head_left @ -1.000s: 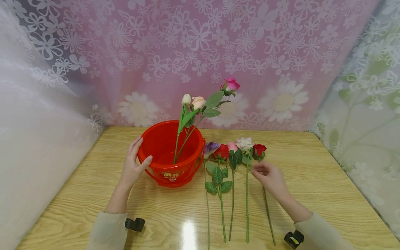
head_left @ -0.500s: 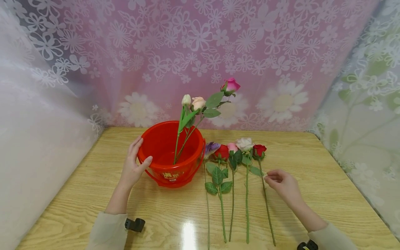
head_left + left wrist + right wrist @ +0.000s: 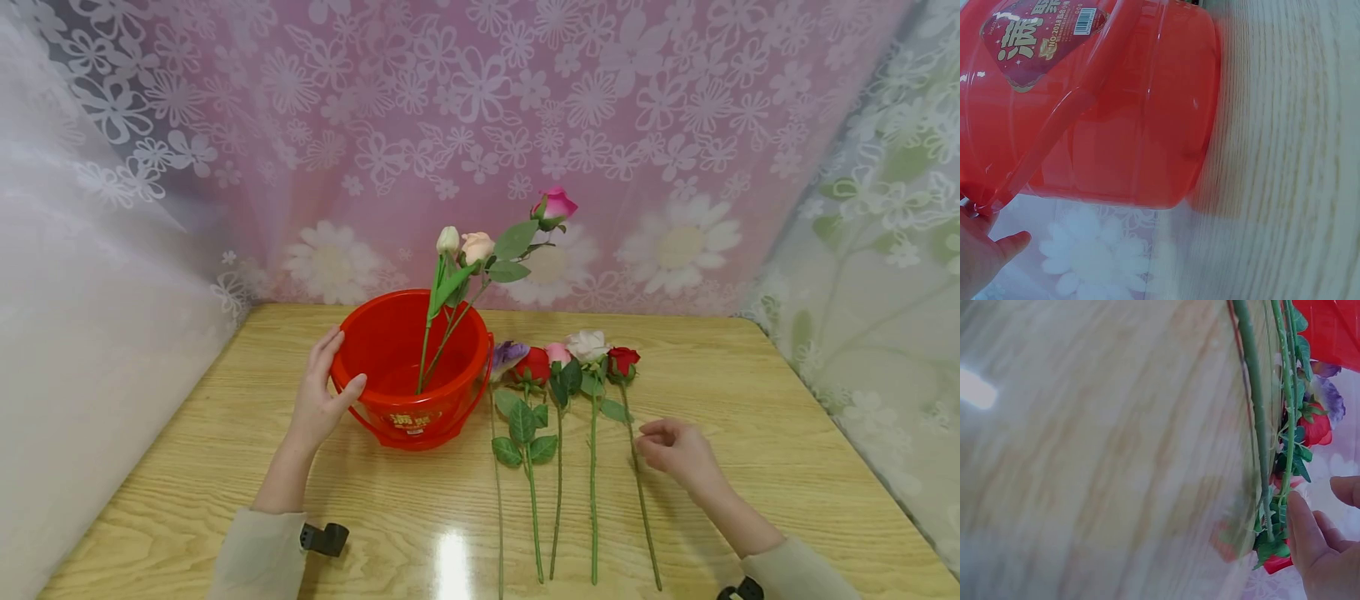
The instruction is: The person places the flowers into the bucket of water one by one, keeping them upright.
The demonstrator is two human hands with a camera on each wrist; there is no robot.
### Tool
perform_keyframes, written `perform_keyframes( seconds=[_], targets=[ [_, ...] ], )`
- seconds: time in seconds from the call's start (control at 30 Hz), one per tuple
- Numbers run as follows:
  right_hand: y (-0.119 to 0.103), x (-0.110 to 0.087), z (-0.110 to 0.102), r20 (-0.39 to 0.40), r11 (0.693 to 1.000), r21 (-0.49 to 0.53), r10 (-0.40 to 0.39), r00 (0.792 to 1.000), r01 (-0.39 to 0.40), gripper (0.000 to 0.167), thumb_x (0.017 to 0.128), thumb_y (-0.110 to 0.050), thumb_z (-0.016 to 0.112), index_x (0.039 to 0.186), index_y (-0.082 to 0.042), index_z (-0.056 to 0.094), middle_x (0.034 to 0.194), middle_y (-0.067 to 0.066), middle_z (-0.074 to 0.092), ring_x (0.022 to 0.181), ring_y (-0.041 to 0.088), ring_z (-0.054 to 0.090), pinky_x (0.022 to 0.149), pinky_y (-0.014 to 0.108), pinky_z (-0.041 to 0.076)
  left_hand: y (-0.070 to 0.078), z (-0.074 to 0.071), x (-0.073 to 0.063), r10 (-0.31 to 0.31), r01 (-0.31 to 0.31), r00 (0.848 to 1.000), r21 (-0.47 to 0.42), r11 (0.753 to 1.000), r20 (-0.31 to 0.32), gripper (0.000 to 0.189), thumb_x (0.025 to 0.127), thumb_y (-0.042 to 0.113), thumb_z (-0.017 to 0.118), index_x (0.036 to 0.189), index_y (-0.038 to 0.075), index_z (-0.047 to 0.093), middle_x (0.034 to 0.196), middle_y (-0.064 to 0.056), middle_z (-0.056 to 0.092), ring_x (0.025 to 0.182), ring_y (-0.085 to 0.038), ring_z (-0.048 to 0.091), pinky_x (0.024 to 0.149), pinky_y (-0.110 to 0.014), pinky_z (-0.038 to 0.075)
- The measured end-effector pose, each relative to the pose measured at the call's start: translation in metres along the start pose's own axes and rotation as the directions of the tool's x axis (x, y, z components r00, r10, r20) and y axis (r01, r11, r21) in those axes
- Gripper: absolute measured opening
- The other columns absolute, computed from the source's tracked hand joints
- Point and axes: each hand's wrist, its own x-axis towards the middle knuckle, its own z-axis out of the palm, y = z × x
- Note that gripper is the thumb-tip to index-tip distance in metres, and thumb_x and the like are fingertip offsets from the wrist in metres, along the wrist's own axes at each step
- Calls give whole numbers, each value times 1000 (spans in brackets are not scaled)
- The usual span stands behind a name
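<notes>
A red plastic bucket (image 3: 408, 417) stands on the table at left. My left hand (image 3: 318, 396) rests against its left side, fingers along the rim and thumb spread toward the front. In the left wrist view that thumb (image 3: 1013, 245) sticks out below the handle's end. My right hand (image 3: 682, 454) is beside the stem of a dark red rose (image 3: 623, 363), fingertips right at the stem and a little bent. The right wrist view shows its thumb and index finger apart, nothing between them. White tulip (image 3: 447, 241), peach rose (image 3: 477, 247) and bright pink rose (image 3: 556, 202) stand in the bucket.
Left of the dark red rose lie a white rose (image 3: 588, 345), a pink rose (image 3: 557, 353), a red rose (image 3: 534, 365) and a purple flower (image 3: 507, 358), stems toward the front. A patterned curtain (image 3: 480, 117) hangs behind the wooden table (image 3: 750, 400).
My right hand has moved right and toward me, from beside the white rose to the dark red rose's stem, whose leaf now shows. The left hand and bucket stay put.
</notes>
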Motion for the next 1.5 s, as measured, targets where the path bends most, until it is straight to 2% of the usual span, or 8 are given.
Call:
perform_keyframes(
  seconds=[0.33,0.63,1.13,1.5],
  targets=[
    [6,0,2,66,995,18,99,993,-101,41,85,-12,56,112,16,46,92,16,59,78,23,60,64,31,51,-1,0,0,6,-6,1000,-14,1000,4,60,78,-1,56,130,-14,30,137,-26,22,119,-41,30,86,-55,36],
    [11,2,2,100,995,36,93,991,-97,39,84,-7,56,109,21,45,91,20,60,81,27,60,66,34,52,-1,0,-1,3,-3,1000,-19,1000,3,60,78,-1,56,130,-14,30,137,-26,22,119,-41,29,86,-55,36],
    [17,9,6,91,987,-14,161,983,-160,36,80,-5,60,104,18,49,77,10,59,66,20,60,59,31,52,-1,0,0,15,-15,1000,-29,999,-1,59,78,-1,56,130,-14,30,137,-26,22,118,-41,30,85,-55,38],
    [17,14,8,78,985,-44,168,983,-165,25,76,-3,63,92,14,54,68,6,59,61,17,58,56,30,51,-1,0,0,15,-16,1000,-35,999,-5,59,78,-2,56,130,-14,30,137,-27,22,119,-41,29,85,-56,37]
  ],
)
